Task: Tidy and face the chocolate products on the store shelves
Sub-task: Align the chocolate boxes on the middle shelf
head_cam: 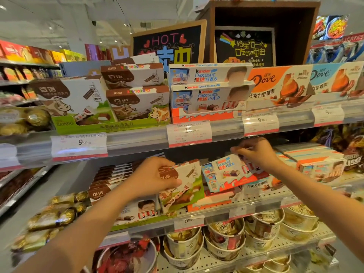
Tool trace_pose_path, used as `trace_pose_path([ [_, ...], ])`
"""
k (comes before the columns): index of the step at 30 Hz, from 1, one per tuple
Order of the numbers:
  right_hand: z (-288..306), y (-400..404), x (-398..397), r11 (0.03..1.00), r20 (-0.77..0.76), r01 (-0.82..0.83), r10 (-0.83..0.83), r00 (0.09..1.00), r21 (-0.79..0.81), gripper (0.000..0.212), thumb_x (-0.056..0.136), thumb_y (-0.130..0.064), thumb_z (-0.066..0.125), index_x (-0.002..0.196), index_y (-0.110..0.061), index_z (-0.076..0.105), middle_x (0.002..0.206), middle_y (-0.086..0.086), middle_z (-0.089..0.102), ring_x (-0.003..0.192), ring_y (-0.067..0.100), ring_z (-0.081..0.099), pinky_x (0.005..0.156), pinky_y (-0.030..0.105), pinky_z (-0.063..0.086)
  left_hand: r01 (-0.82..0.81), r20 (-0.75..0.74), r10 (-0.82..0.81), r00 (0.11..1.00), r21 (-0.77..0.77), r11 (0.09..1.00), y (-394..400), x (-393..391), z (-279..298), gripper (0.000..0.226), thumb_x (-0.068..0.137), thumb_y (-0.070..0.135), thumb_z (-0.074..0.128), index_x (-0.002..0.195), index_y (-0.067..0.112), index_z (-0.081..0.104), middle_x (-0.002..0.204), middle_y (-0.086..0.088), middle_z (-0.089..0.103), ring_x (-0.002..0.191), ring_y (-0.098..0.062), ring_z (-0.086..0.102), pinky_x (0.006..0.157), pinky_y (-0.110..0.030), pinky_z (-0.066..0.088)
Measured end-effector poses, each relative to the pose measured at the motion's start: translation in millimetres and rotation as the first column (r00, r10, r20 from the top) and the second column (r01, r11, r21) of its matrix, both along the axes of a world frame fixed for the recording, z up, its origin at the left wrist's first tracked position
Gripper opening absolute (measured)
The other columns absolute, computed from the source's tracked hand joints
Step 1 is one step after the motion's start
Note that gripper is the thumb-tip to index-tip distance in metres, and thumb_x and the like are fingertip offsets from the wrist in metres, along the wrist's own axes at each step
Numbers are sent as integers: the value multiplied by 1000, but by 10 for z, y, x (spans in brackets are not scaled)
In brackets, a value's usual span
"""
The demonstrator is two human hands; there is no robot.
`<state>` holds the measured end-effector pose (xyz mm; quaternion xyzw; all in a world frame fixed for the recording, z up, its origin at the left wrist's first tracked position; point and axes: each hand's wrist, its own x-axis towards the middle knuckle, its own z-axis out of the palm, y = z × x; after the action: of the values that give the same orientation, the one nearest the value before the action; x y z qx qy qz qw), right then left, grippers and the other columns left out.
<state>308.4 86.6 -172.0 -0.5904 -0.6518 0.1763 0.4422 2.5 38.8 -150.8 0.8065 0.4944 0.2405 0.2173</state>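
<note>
Both my hands reach into the middle shelf (262, 205). My left hand (155, 176) grips a brown-and-white cow-print chocolate box (183, 190) by its left edge and holds it tilted. My right hand (256, 154) pinches the top right corner of a blue-and-white Kinder box (224, 172), which leans at an angle on other flat boxes. A row of brown cow-print boxes (110, 178) stands to the left of my left hand. On the top shelf, cow-print boxes (136, 99), Kinder boxes (208, 95) and Dove boxes (279, 81) face forward.
Gold foil chocolates (57, 213) lie at the left of the middle shelf. Paper tubs of Dove sweets (226, 239) fill the bottom shelf. More Kinder packs (319, 166) sit at the right. Price tags (189, 133) hang along the shelf rails. Chalkboard signs (169, 44) stand above.
</note>
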Motion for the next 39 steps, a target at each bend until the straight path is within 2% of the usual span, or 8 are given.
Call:
trace_pose_path([
  [7,-256,226,-391,995,19,-100,100,995,-15,14,80,-27,70,76,-15,65,68,-3,64,65,10,60,61,21,45,-78,86,92,992,-152,985,-26,-413,16,19,73,19,78,89,20,68,81,8,71,68,-2,67,57,-14,48],
  [11,-259,256,-458,978,199,-197,206,958,-67,15,86,-28,63,84,-14,66,73,1,65,67,11,61,59,17,43,-132,140,171,975,-250,959,27,-629,-49,14,75,19,76,87,14,68,76,2,73,67,-6,68,59,-15,48],
  [18,-93,251,-282,857,539,-212,468,700,-470,23,86,-36,63,103,-21,61,93,1,65,83,13,63,67,17,46,-102,265,214,940,-381,919,107,-787,-137,26,69,20,80,89,9,68,83,-2,74,75,-13,70,73,-26,52],
  [23,-140,267,-335,898,647,-168,413,641,-407,13,87,-35,62,95,-28,54,85,-11,57,75,4,54,66,17,42,-97,353,271,895,-440,893,153,-841,-187,14,75,6,72,88,7,66,81,-3,74,75,-17,70,72,-28,53],
  [30,-230,164,-514,983,816,-66,177,551,-169,47,86,-35,63,130,-27,50,128,-3,57,109,14,58,85,18,43,-88,385,275,881,-438,895,146,-868,-208,12,74,4,73,81,12,66,79,1,73,79,-18,67,71,-26,51],
  [34,-97,-103,-966,940,412,-330,335,847,-86,60,83,-38,65,137,-26,40,133,-8,48,117,9,50,87,15,42,-119,363,299,882,-443,889,124,-876,-191,73,43,33,89,107,9,64,103,-7,69,97,-24,65,88,-37,52],
  [36,-18,-267,-1288,849,163,-512,528,833,-133,64,81,-35,68,136,-26,38,123,-13,51,109,0,51,80,8,43,-144,364,314,877,-424,894,132,-868,-203,89,30,40,87,111,13,61,109,-7,66,101,-24,64,91,-38,50],
  [39,-33,-294,-1660,747,-32,-641,646,762,-179,61,79,-26,73,131,-24,40,120,-10,58,108,3,57,83,15,51,-145,392,303,869,-382,912,121,-834,-165,72,38,32,87,104,15,63,109,-8,66,96,-21,66,79,-31,54],
])
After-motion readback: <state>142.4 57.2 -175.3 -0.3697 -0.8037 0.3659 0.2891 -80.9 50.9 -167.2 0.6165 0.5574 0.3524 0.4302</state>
